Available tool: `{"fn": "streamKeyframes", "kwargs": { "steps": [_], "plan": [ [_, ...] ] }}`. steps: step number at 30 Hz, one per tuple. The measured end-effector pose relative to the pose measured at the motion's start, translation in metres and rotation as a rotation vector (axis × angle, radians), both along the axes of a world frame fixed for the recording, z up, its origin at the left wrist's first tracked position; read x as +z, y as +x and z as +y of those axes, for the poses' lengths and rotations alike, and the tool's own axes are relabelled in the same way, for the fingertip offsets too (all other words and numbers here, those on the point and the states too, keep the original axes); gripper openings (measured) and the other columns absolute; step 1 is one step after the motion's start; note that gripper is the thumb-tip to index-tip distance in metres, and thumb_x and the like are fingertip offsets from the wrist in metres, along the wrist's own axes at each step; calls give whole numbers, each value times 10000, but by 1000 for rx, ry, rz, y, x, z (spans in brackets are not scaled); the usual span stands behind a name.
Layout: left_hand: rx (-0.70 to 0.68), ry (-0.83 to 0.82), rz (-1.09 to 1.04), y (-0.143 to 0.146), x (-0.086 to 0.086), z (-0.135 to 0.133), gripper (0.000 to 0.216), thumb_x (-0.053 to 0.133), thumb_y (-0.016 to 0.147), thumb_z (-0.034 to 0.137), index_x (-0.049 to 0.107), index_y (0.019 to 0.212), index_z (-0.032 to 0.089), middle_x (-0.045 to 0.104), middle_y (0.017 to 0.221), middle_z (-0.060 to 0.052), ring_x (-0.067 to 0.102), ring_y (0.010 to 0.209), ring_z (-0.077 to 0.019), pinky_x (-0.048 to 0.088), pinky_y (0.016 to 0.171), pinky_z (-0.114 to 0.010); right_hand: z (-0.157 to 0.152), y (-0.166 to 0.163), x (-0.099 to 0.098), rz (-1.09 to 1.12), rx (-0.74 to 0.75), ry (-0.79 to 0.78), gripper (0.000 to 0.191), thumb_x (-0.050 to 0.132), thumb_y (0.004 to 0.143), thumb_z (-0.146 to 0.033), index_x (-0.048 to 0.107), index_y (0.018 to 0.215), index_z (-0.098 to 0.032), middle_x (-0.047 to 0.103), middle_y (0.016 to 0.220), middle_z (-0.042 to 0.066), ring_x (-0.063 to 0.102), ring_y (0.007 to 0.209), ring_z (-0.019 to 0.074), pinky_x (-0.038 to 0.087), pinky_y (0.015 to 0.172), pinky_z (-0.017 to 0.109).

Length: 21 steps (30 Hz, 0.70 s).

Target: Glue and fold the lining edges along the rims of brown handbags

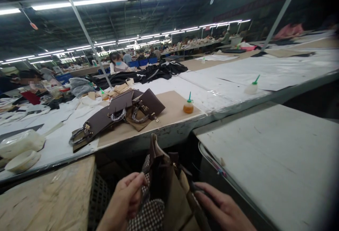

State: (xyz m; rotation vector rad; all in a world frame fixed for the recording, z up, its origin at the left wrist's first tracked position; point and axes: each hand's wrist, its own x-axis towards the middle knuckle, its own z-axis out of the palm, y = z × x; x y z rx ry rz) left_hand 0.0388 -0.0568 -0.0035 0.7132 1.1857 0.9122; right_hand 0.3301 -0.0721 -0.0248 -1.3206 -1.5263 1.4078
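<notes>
At the bottom centre I hold a brown handbag piece (164, 174) with a checkered panel and tan lining, standing upright between my hands. My left hand (125, 199) pinches its checkered left edge, fingers closed. My right hand (222, 208) grips the dark strap or edge on its right side, fingers curled. Further off, on a tan board on the long workbench (169, 128), lie brown bag panels with wrapped handles (119, 116). A small amber glue bottle with a green nozzle (188, 105) stands beside them.
A white side table (278, 153) lies to my right and a wooden surface (50, 195) to my left. A second nozzle bottle (252, 87), black fabric (148, 74), white bundles (21, 146) and seated workers at the far benches are in view.
</notes>
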Motion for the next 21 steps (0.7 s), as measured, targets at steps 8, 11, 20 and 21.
{"fn": "streamKeyframes", "kwargs": {
  "steps": [8,11,20,21],
  "plan": [
    [-157,-119,177,-91,21,6,444,712,803,580,532,807,174,270,533,120,101,440,-30,55,381,-169,64,95,-30,-320,-59,-9,473,597,835,-633,778,1003,-229,777,1006,53,682,1006,336,547,861,349],
    [-162,-187,127,-78,13,4,515,715,769,629,603,944,158,228,532,130,79,452,-37,43,382,-167,69,74,-44,-502,-113,145,417,545,874,-584,767,1006,-257,761,1050,66,655,1049,354,507,946,466],
    [-49,-281,131,-81,6,1,618,794,653,652,637,1011,173,262,494,132,92,440,-33,40,391,-167,16,-29,-28,-89,293,286,273,480,834,-134,726,784,-242,744,876,38,692,816,208,538,759,279],
    [-51,-292,139,-80,5,-2,634,805,632,657,653,1010,172,278,483,127,111,431,-32,49,393,-168,20,-46,-38,-67,300,175,243,519,796,-120,730,728,-220,738,780,27,691,756,198,540,727,260]
  ]
}}
